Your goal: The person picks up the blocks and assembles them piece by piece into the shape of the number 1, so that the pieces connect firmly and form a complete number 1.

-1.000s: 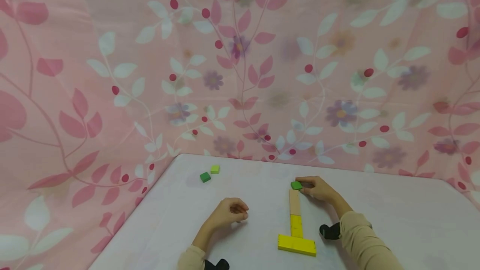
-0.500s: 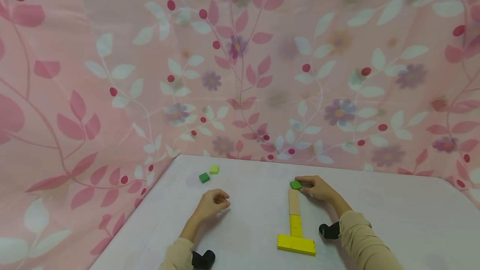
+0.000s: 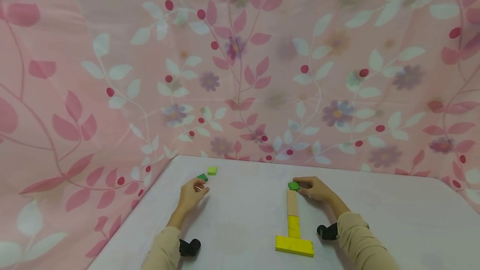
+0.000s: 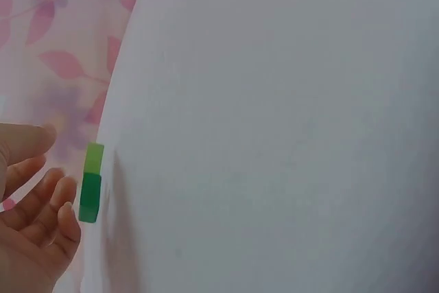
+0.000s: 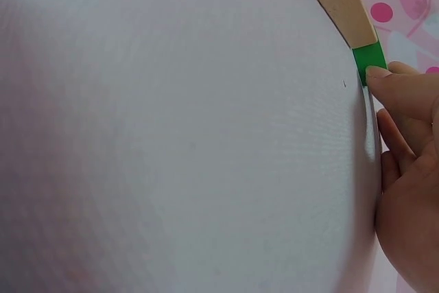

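1. Two hands are on the white table [image 3: 243, 203], well apart from each other, each at a small green block.
2. Right hand [image 3: 316, 188]: its fingers curl round the green block [image 3: 293, 186], with the fingertips [image 5: 391, 84] pressed on that block's top edge in the right wrist view, so the hand pinches it.
3. That green block sits at the far end of a line of blocks, just in front of the right fingertips. It touches the end of the tan block [image 3: 291, 202].
4. Toward the wrist side of those fingers, the tan block runs back to the yellow upright block [image 3: 293, 226], and this meets the yellow crossbar block [image 3: 294, 246], so the three lie flat in a T shape.
5. Left hand [image 3: 191, 191]: its fingers are loosely curled and spread a little, holding nothing. In the left wrist view the fingertips [image 4: 65, 200] are just beside the dark green cube [image 4: 90, 197]; whether they touch it I cannot tell.
6. Beyond the left fingertips, the dark green cube [image 3: 203, 177] lies near the table's far left corner.
7. Just past that cube, farther from the fingers, lies the light green cube [image 3: 212, 171]; in the left wrist view the two cubes appear edge to edge.
8. Both forearms wear beige sleeves [image 3: 358, 241], and a black wrist mount [image 3: 189, 247] shows below the left arm.
9. Behind the fingers of both hands, a pink floral cloth [image 3: 240, 74] rises round the table's far and left edges.
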`<state>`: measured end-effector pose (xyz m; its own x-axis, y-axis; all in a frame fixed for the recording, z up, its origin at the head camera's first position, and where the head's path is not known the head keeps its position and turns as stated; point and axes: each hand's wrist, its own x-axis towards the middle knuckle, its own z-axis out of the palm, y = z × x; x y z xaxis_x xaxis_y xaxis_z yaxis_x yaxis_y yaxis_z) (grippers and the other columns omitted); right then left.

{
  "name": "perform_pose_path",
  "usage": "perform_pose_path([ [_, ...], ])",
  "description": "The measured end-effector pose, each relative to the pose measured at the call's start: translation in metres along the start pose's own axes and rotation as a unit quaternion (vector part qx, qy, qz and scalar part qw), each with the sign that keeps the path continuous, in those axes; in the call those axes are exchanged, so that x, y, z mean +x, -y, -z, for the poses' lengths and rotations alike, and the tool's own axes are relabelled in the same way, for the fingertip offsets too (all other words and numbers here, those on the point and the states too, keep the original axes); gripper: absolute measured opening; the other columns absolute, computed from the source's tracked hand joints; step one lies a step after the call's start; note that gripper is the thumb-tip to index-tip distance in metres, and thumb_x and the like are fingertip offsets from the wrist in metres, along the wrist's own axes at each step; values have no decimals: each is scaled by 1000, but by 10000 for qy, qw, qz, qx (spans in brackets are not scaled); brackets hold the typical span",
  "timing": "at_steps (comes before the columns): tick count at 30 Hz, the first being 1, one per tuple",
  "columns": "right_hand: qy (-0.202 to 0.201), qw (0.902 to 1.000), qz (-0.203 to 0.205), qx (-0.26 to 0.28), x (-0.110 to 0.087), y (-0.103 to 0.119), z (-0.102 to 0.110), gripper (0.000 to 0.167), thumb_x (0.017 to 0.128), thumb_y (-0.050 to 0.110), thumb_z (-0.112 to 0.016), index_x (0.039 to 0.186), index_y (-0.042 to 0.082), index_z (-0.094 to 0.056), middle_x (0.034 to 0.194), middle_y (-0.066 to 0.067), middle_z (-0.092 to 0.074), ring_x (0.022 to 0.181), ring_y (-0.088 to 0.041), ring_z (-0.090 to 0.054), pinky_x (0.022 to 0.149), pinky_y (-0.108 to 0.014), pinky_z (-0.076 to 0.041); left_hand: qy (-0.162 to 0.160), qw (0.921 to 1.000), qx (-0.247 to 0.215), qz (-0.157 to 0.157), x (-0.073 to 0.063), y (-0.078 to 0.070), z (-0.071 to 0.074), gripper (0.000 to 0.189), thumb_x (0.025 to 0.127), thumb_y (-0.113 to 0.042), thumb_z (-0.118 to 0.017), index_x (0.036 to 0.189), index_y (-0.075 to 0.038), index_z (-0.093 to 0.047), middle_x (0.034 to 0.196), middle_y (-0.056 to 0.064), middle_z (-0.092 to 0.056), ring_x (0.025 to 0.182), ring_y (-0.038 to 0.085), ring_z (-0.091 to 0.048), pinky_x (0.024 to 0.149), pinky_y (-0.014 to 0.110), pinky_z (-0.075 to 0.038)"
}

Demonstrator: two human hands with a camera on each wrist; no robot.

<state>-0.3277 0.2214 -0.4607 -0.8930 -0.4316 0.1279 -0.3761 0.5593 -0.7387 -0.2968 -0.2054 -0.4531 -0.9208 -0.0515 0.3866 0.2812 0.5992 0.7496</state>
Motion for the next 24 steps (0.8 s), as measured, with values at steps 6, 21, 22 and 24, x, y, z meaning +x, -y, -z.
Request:
perform_pose_path([
  [6,-11,9999,-116,117,0,-2,1,43,87,2,-59,129,-5,-53,130,-27,-51,121,-44,-44,102,-59,-31,-268,9986,300,344,5,10,4,26,77,-6,-73,98,6,-64,92,22,-63,74,23,-60,64,30,-48],
  [21,-71,9998,-50,154,0,-3,-1,42,86,2,-60,127,-5,-54,129,-27,-52,121,-44,-45,101,-60,-31,-378,9962,560,553,16,24,5,47,73,-7,-74,112,14,-57,107,33,-58,92,41,-56,81,50,-45],
  [22,-62,9999,-49,147,0,-3,-1,42,86,3,-60,128,-5,-54,129,-27,-52,121,-44,-45,101,-60,-31,-368,9961,552,580,17,24,5,48,73,-7,-74,113,14,-57,108,34,-58,93,42,-57,82,50,-45],
  [24,-55,9998,-50,158,0,-2,-1,43,86,3,-60,128,-5,-54,130,-27,-52,121,-44,-45,101,-60,-31,-348,9958,538,647,18,24,5,51,73,-8,-75,115,15,-56,109,34,-59,94,42,-57,82,50,-45],
])
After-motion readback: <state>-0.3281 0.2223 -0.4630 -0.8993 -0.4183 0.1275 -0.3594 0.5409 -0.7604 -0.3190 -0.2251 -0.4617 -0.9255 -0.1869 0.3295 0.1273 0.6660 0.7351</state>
